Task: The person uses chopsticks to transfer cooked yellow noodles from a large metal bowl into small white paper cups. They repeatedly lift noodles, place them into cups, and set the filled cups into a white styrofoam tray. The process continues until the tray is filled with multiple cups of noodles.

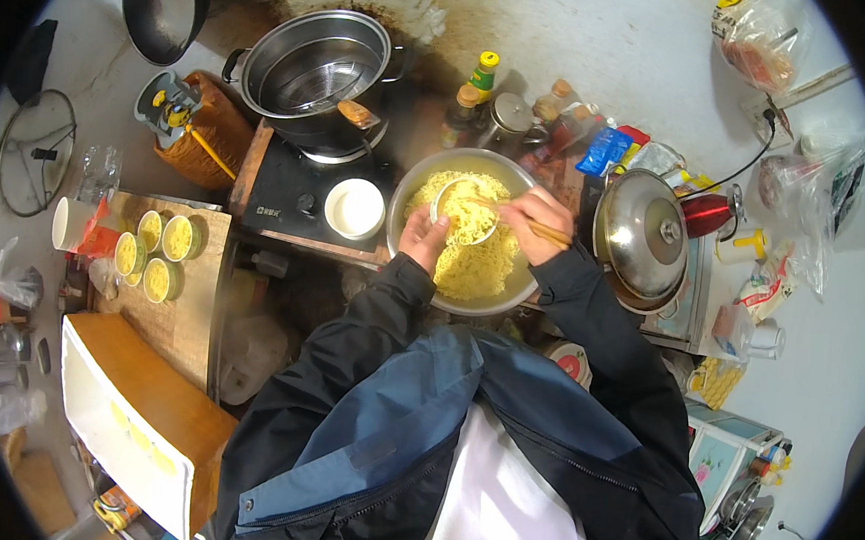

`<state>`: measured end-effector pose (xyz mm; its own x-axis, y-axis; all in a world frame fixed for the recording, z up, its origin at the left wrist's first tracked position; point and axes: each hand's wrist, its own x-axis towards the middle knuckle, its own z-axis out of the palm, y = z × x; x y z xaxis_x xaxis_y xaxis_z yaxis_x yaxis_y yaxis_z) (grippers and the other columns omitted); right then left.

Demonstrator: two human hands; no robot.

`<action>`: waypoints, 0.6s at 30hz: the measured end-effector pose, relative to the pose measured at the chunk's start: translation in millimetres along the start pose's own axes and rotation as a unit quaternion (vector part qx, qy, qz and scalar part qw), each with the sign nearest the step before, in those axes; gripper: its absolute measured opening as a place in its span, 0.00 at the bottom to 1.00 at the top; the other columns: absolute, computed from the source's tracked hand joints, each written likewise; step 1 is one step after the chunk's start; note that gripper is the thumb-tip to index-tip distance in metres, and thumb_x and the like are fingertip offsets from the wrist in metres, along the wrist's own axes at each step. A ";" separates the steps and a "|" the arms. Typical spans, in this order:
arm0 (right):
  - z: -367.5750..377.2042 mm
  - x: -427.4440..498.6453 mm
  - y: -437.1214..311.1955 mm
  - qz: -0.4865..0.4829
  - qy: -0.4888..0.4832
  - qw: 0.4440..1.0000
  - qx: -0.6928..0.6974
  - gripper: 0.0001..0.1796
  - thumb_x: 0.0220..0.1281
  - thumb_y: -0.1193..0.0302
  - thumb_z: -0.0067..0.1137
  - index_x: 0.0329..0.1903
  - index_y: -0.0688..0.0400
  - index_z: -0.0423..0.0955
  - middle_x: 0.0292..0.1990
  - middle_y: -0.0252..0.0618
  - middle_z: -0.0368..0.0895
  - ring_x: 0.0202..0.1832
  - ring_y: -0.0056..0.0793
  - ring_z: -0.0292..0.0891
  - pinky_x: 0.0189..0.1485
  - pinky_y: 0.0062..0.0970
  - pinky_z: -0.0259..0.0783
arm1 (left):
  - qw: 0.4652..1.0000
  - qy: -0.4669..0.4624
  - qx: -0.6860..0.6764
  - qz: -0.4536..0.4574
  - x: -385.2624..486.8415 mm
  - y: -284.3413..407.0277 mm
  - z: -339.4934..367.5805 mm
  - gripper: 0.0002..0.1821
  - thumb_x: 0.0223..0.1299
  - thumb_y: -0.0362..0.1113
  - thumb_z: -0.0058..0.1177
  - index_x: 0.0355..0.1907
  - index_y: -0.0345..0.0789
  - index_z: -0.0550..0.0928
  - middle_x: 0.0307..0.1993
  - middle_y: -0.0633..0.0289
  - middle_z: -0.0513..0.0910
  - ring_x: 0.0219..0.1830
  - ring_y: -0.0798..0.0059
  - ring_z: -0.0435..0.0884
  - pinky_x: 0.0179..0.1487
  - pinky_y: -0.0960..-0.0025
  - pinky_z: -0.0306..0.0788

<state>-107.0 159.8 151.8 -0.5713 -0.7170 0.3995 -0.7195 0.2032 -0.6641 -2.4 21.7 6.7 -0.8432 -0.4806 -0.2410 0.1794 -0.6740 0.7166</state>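
Note:
My left hand (424,241) holds a small white bowl (437,203) of yellow noodles over a large metal basin (409,170). Inside the basin lie more curly yellow noodles (477,273). My right hand (537,223) grips wooden chopsticks (551,235), their tips hidden among the noodles in the bowl. Left of the basin, an empty white bowl (355,209) rests on the black cooktop (277,184). Several tubs of noodles (181,239) stand on the wooden board (191,328) at the left.
A large steel pot (251,69) with a strainer inside sits on the cooktop's far side. Sauce bottles (484,74) and a metal canister (512,114) stand beyond the basin. At the right is a lidded wok (638,232). A gas cylinder (212,134) and a foam box (145,400) are at the left.

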 end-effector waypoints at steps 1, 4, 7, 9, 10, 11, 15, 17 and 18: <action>1.9 -1.3 2.8 0.003 0.041 0.999 0.027 0.07 0.59 0.75 0.54 0.27 0.64 0.71 0.24 0.38 0.76 0.25 0.28 0.73 0.30 0.26 0.69 | 0.999 0.003 -0.039 -0.019 -1.1 1.1 -0.7 0.17 0.64 0.35 0.48 0.52 0.30 0.68 0.48 0.57 0.76 0.51 0.69 0.74 0.57 0.62 0.66; -3.9 -8.4 5.6 0.067 0.147 0.967 0.199 0.11 0.67 0.70 0.45 0.32 0.65 0.68 0.23 0.43 0.76 0.23 0.33 0.76 0.31 0.26 0.74 | 0.987 0.036 -0.118 -0.105 -6.5 6.2 -3.0 0.15 0.66 0.38 0.44 0.51 0.33 0.70 0.49 0.60 0.76 0.52 0.69 0.73 0.58 0.59 0.65; -15.1 -10.2 1.4 0.130 0.219 0.896 0.363 0.15 0.70 0.63 0.42 0.34 0.63 0.65 0.22 0.45 0.76 0.22 0.34 0.77 0.29 0.30 0.76 | 0.980 0.051 -0.141 -0.127 -6.3 13.8 -2.1 0.15 0.67 0.39 0.42 0.51 0.34 0.70 0.50 0.62 0.75 0.54 0.70 0.72 0.59 0.59 0.65; -23.8 -6.4 -3.8 0.179 0.222 0.870 0.403 0.16 0.69 0.63 0.44 0.31 0.64 0.65 0.21 0.44 0.75 0.22 0.33 0.77 0.27 0.31 0.75 | 0.981 0.027 -0.143 -0.130 -4.5 16.9 0.7 0.14 0.67 0.40 0.43 0.51 0.35 0.71 0.51 0.63 0.75 0.54 0.70 0.71 0.59 0.60 0.64; -28.6 -3.1 -6.4 0.184 0.222 0.862 0.418 0.16 0.69 0.63 0.44 0.31 0.63 0.65 0.20 0.43 0.74 0.20 0.33 0.76 0.26 0.31 0.75 | 0.981 0.014 -0.145 -0.130 -3.3 18.1 2.1 0.14 0.66 0.40 0.44 0.49 0.36 0.71 0.50 0.63 0.75 0.54 0.69 0.72 0.59 0.59 0.64; -32.5 -0.1 -10.1 0.147 0.259 0.859 0.418 0.16 0.69 0.62 0.43 0.31 0.62 0.65 0.20 0.44 0.74 0.20 0.34 0.75 0.25 0.32 0.75 | 0.981 -0.012 -0.152 -0.119 -1.6 18.7 3.6 0.13 0.65 0.40 0.46 0.48 0.37 0.71 0.50 0.63 0.75 0.53 0.68 0.72 0.59 0.58 0.64; -50.8 11.6 -24.9 0.028 0.295 0.840 0.454 0.17 0.70 0.61 0.42 0.29 0.60 0.66 0.22 0.42 0.74 0.19 0.36 0.74 0.25 0.35 0.75 | 0.981 0.027 -0.119 -0.148 -0.6 16.6 6.8 0.15 0.66 0.41 0.44 0.53 0.39 0.71 0.49 0.68 0.76 0.52 0.74 0.73 0.55 0.65 0.68; -59.6 16.0 -31.9 0.013 0.314 0.829 0.463 0.16 0.69 0.62 0.42 0.29 0.60 0.66 0.22 0.41 0.74 0.19 0.37 0.74 0.25 0.35 0.74 | 0.981 0.028 -0.125 -0.147 1.8 14.2 8.4 0.15 0.66 0.42 0.45 0.53 0.40 0.71 0.48 0.69 0.77 0.50 0.75 0.74 0.55 0.66 0.68; -63.3 18.1 -35.1 0.057 0.287 0.848 0.442 0.16 0.69 0.62 0.43 0.29 0.60 0.66 0.22 0.41 0.74 0.19 0.37 0.74 0.25 0.35 0.74 | 0.980 0.026 -0.131 -0.148 2.8 12.7 9.1 0.15 0.66 0.42 0.44 0.52 0.40 0.71 0.47 0.69 0.77 0.50 0.75 0.74 0.55 0.66 0.68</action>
<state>-117.1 181.9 222.2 -0.8978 -0.2324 0.3740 -0.2140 -0.5121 -0.8319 -7.1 16.9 21.1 -0.8517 -0.2668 -0.4511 0.0615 -0.9057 0.4195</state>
